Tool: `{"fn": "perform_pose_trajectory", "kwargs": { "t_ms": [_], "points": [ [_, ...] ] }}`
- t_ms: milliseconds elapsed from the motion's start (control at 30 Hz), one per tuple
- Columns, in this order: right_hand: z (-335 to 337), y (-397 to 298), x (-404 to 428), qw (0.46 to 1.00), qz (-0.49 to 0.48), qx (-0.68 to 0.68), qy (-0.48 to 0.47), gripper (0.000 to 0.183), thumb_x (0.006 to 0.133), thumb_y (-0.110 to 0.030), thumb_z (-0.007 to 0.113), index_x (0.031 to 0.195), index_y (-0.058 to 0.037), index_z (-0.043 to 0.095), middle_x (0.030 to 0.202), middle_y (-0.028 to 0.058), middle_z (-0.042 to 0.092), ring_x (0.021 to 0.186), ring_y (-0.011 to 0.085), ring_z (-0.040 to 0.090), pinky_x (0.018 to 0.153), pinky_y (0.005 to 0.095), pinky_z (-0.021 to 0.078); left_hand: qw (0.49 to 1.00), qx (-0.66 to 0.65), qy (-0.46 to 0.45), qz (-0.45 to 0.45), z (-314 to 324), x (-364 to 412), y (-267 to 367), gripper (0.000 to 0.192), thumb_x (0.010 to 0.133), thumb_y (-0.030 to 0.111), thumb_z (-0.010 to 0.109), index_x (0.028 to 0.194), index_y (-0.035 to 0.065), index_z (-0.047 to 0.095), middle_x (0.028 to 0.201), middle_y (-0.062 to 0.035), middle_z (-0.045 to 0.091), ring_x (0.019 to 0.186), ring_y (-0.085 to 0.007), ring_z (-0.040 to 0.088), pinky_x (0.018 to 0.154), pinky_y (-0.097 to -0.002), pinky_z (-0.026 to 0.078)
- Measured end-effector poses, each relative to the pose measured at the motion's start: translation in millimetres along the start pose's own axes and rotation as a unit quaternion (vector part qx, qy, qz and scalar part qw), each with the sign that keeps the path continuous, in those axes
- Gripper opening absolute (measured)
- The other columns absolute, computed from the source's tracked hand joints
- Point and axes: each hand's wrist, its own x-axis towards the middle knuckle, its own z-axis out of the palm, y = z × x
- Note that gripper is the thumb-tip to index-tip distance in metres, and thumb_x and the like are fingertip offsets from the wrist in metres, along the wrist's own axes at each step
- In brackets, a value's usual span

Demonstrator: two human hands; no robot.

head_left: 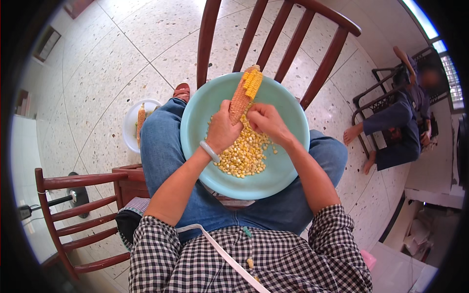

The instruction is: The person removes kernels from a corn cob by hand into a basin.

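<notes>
Both of my hands are over a wide light-green plastic basin [282,175]. My left hand [224,128], with a pale bangle at the wrist, grips the lower end of a corn cob [243,93]. Much of the cob is bare; rows of yellow kernels remain near its upper right end. My right hand [267,121] is curled, close against the cob's right side; whether its fingers hold any kernels is hidden. Loose corn kernels [242,155] lie heaped in the basin below the hands.
A wooden chair [293,44] stands behind the basin, another wooden chair [86,212] at lower left. On the floor to the left, a white bowl [129,128] holds a stripped cob [141,122]. At right, a person [395,113] sits on a dark chair.
</notes>
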Motion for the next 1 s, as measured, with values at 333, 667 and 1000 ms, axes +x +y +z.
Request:
{"fn": "perform_pose_trajectory", "kwargs": {
  "t_ms": [333,667,1000],
  "points": [
    [7,6,-4,0.997,-0.028,-0.055,-0.054,0.033,0.091,-0.026,0.061,0.101,0.0058,0.061,0.074,0.0085,0.064,0.057,0.0115,0.057,0.052,0.0262,0.0453,1.000,-0.012,0.005,0.016,2,2,0,0.040,0.073,0.001,0.062,0.111,-0.0032,0.049,0.092,-0.0217,0.062,0.086,-0.0362,0.064,0.075,-0.0397,0.049],
    [15,-7,3,0.977,0.069,0.201,0.029,0.037,0.098,-0.034,0.054,0.091,0.0022,0.059,0.073,0.0045,0.056,0.052,0.0085,0.048,0.045,0.0229,0.0364,0.995,0.100,-0.010,0.018,-1,-2,12,0.039,0.075,0.002,0.062,0.110,0.0040,0.043,0.086,-0.0250,0.063,0.082,-0.0470,0.061,0.069,-0.0551,0.047],
    [22,-3,4,0.959,0.101,0.257,0.061,0.024,0.093,-0.024,0.051,0.087,-0.0007,0.053,0.070,0.0045,0.050,0.051,0.0118,0.046,0.045,0.0251,0.0364,0.990,0.139,-0.019,0.027,-1,-7,16,0.046,0.075,0.000,0.063,0.116,0.0041,0.043,0.085,-0.0244,0.062,0.083,-0.0454,0.061,0.068,-0.0518,0.048]
  ]
}}
